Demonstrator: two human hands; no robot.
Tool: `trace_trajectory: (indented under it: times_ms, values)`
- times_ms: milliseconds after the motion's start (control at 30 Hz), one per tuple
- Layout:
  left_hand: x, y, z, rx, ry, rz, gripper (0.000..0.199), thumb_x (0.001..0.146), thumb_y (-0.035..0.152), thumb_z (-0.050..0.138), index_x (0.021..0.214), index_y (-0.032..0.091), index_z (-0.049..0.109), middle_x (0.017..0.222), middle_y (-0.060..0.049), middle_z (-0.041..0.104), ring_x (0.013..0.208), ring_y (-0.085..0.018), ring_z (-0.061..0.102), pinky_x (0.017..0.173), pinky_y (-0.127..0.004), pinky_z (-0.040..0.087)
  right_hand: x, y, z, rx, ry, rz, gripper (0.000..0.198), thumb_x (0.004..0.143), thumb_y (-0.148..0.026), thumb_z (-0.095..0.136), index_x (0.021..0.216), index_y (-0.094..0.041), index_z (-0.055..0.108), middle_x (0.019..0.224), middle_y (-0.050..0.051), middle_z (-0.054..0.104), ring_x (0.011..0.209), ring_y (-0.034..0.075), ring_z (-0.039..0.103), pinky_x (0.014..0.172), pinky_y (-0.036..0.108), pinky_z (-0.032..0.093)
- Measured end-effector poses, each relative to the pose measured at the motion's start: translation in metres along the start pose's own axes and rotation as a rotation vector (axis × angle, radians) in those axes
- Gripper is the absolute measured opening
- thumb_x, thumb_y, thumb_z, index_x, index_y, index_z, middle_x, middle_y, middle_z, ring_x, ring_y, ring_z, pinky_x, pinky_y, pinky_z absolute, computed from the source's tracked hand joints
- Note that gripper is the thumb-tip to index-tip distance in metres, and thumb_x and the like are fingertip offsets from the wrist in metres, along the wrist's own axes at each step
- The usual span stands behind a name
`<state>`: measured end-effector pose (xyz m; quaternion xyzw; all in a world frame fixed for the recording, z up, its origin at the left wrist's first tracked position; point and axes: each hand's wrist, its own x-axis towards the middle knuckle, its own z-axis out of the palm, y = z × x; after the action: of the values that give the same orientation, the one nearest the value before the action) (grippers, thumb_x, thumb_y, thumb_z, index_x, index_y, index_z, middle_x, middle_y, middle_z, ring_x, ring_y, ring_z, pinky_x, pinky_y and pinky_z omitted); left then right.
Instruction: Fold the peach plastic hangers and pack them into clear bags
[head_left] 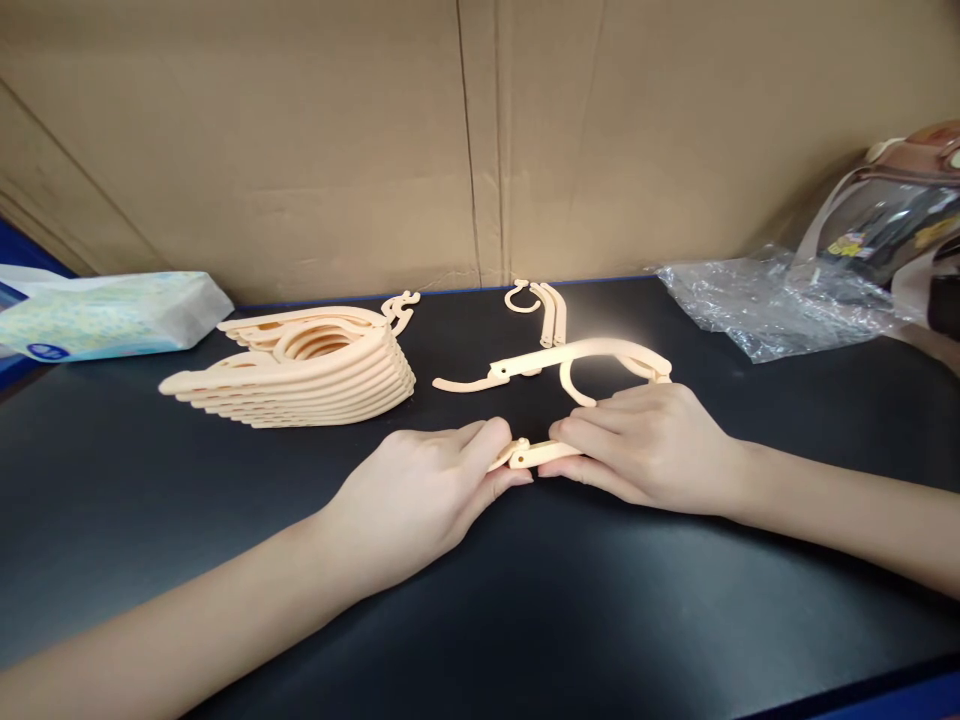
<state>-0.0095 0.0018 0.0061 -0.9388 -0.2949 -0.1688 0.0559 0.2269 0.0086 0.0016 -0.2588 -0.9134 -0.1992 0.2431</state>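
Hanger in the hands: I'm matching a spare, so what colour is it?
Pale peach; the hanger shows best in the head view.

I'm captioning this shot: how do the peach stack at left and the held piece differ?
The stack lies on the dark table; the held piece is in the left hand and right hand.
The stack has many pieces layered closely; the held piece appears to be a single one.
The stack forms a compact bundle; the held piece spreads out, with jointed ends showing.
Both share a pale peach colour.
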Motion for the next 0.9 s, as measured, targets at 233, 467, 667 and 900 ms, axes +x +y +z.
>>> trace_trajectory:
  times_ms: [233, 467, 667, 900]
  values:
    - [0.0006, 0.0008, -0.0037, 0.185, 0.052, 0.090, 0.034, 0.106, 0.033, 0.026, 0.077, 0.021, 0.038, 0.056, 0.007, 0.047, 0.041, -0.011, 0.049, 0.041, -0.025, 0.029, -0.0007, 0.0001, 0.0001, -0.005, -0.001, -0.003, 0.042, 0.100, -0.041, 0.046, 0.070, -0.018, 0.065, 0.053, -0.004, 0.059, 0.044, 0.010, 0.051, 0.047, 0.027, 0.028]
    - [0.0023, -0.0026, -0.0085, 0.396, 0.052, 0.217, 0.034, 0.104, 0.027, 0.032, 0.072, 0.021, 0.043, 0.057, 0.005, 0.047, 0.043, -0.014, 0.048, 0.045, -0.030, 0.028, 0.0006, 0.0000, -0.0008, 0.153, -0.076, 0.032, 0.045, 0.103, -0.039, 0.040, 0.069, -0.017, 0.061, 0.051, -0.005, 0.056, 0.042, 0.009, 0.049, 0.045, 0.026, 0.027]
    - [0.0005, -0.0044, -0.0052, 0.244, 0.040, 0.156, 0.036, 0.105, 0.036, 0.030, 0.075, 0.020, 0.043, 0.060, 0.005, 0.049, 0.047, -0.012, 0.051, 0.046, -0.028, 0.031, -0.0021, -0.0001, 0.0004, 0.065, -0.036, 0.006, 0.045, 0.101, -0.041, 0.043, 0.067, -0.018, 0.059, 0.050, -0.005, 0.056, 0.042, 0.008, 0.047, 0.045, 0.026, 0.025]
    - [-0.0012, -0.0041, -0.0069, -0.227, -0.118, -0.027, 0.028, 0.106, 0.030, 0.029, 0.084, 0.021, 0.045, 0.067, 0.007, 0.053, 0.051, -0.009, 0.050, 0.049, -0.024, 0.031, -0.0016, -0.0036, -0.0032, -0.115, 0.048, -0.088, 0.040, 0.101, -0.037, 0.045, 0.070, -0.018, 0.063, 0.051, -0.005, 0.057, 0.042, 0.009, 0.044, 0.047, 0.026, 0.029]
